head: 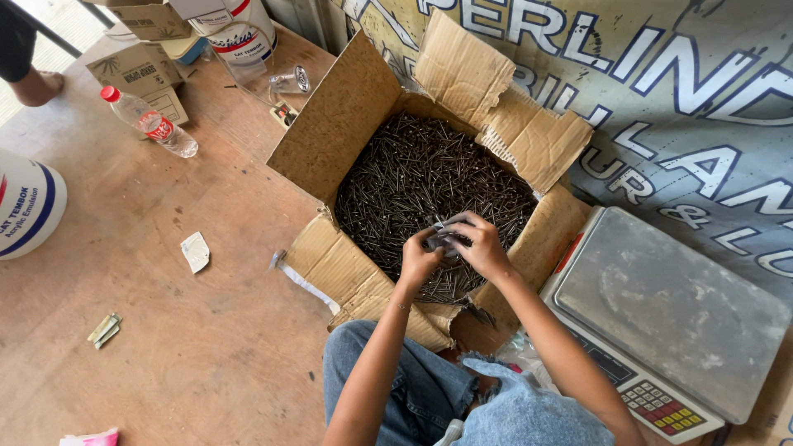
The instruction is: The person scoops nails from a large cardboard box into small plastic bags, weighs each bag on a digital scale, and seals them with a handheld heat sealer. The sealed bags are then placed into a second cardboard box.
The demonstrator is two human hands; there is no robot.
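Evidently kneeling or seated at an open cardboard box (pixel 347 116), torn flaps splayed outward, nearly full of dark loose nails (pixel 413 177). Both hands working together over the near side of the heap, just above the nails. Left hand (pixel 417 260) curled, fingers closed on the edge of a small crumpled clear plastic bag (pixel 443 239). Right hand (pixel 483 246) bent over the same bag from the other side, fingers likewise pinching it. Cannot tell whether any nails already lie inside the bag; contents hidden by the fingers.

Handling assessment, as judgement only: nails stiff, pointed, dense, heavy in bulk and prone to tangle and slide; best gathered in loose handfuls from the top of the pile, palm cupped, points away from the skin. Bag thin, soft, limp, likely to puncture under sharp tips or tear if loaded by one corner; best held by the rim at two opposite points, mouth kept wide. Box itself weak at the ripped flaps and too heavy to shift by them.

Surroundings: digital scale (pixel 669 314) with bare metal platform just right of the box, keypad toward the person. Plastic water bottle (pixel 149 122) lying on the brown floor (pixel 165 330) well apart to the left, with smaller cartons (pixel 136 70), paint buckets (pixel 239 29) and paper scraps (pixel 196 251). Printed banner (pixel 702 99) behind the box.
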